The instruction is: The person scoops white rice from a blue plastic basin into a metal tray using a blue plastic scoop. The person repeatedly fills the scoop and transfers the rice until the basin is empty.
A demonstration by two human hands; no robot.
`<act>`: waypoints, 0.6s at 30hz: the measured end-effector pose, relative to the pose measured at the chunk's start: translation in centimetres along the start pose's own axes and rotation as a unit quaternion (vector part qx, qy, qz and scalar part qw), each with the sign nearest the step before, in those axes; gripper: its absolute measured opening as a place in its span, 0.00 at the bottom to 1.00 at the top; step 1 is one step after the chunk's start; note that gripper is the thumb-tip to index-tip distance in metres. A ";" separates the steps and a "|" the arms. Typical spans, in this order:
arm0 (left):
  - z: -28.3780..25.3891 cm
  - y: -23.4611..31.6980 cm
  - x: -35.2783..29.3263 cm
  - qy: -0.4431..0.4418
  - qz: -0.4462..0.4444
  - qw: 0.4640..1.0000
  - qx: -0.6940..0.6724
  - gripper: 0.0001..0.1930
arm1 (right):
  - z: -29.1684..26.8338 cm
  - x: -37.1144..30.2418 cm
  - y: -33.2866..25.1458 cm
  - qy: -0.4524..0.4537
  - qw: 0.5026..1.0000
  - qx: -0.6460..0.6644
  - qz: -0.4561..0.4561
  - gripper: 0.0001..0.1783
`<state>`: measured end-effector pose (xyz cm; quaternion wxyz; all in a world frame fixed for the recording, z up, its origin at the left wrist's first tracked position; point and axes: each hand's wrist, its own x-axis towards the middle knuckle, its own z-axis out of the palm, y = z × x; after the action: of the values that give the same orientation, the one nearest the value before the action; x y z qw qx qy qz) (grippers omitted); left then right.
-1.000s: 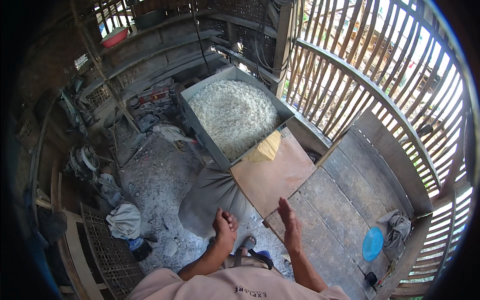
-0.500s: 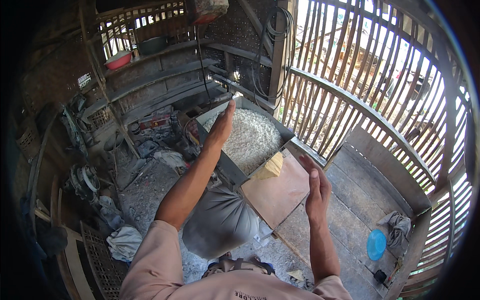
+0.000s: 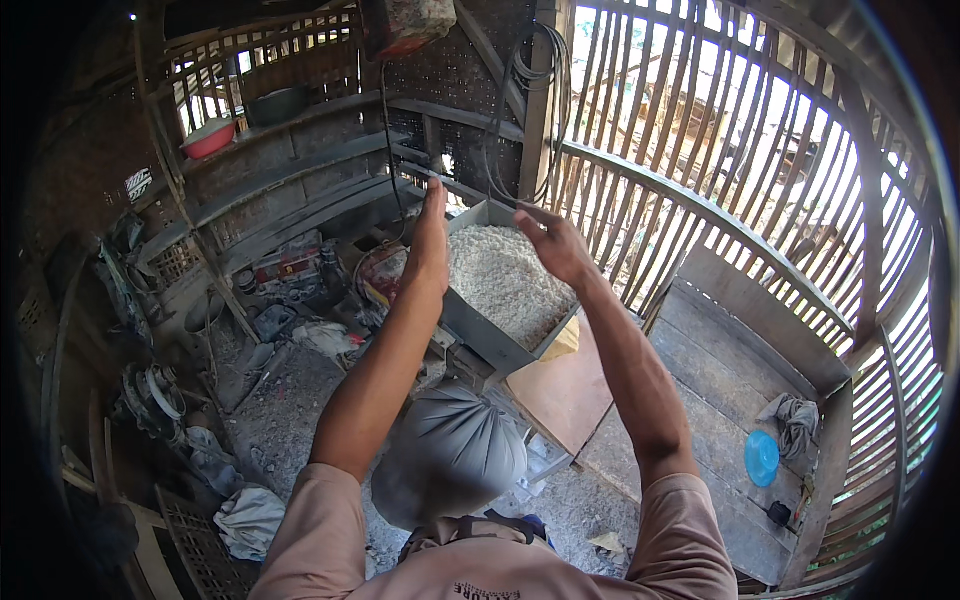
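A square grey hopper [image 3: 482, 333] stands ahead of me, filled with a heap of white, crumbly grain [image 3: 508, 285]. My left hand [image 3: 430, 243] is raised at the hopper's left side, flat, with its fingers stretched up and nothing held. Over the hopper's far right edge is my right hand [image 3: 556, 246], its fingers pointing left and the thumb apart, also holding nothing. Whether either hand touches the hopper, I cannot tell. Just below the hopper, a bulging grey sack [image 3: 450, 455] sits in front of my body. A yellowish scrap [image 3: 566, 338] lies against the hopper's near right corner.
A pinkish board [image 3: 570, 390] adjoins the hopper, beside a low plank platform [image 3: 690, 420] with a blue plastic dish [image 3: 762, 458] and a grey cloth [image 3: 797, 422]. Slatted walls stand to the right. A red basin [image 3: 208, 140] rests on the shelf at the far left. Cables [image 3: 540, 60] hang behind.
My right hand has swung up and left from above the board to the hopper's far right edge. My left hand has shifted slightly to the hopper's left side. The view has turned a little.
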<state>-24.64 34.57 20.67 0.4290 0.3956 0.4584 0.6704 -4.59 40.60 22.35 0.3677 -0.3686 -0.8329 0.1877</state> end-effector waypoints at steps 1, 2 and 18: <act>-1.3 -1.3 1.2 0.010 0.043 0.993 0.108 0.52 | -1.2 -0.3 0.8 0.024 0.999 -0.015 0.041 0.34; -2.9 -2.4 2.5 0.025 0.088 0.971 0.220 0.50 | -2.1 -0.8 1.7 0.015 0.998 -0.049 0.024 0.36; -3.9 -3.6 5.8 -0.053 0.167 0.771 0.612 0.15 | 5.0 7.2 2.8 -0.119 0.960 -0.239 0.081 0.20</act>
<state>-29.35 39.72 17.03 0.0015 0.6798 0.6748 0.2873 -10.28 47.72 20.86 0.1508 -0.4869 -0.8586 0.0553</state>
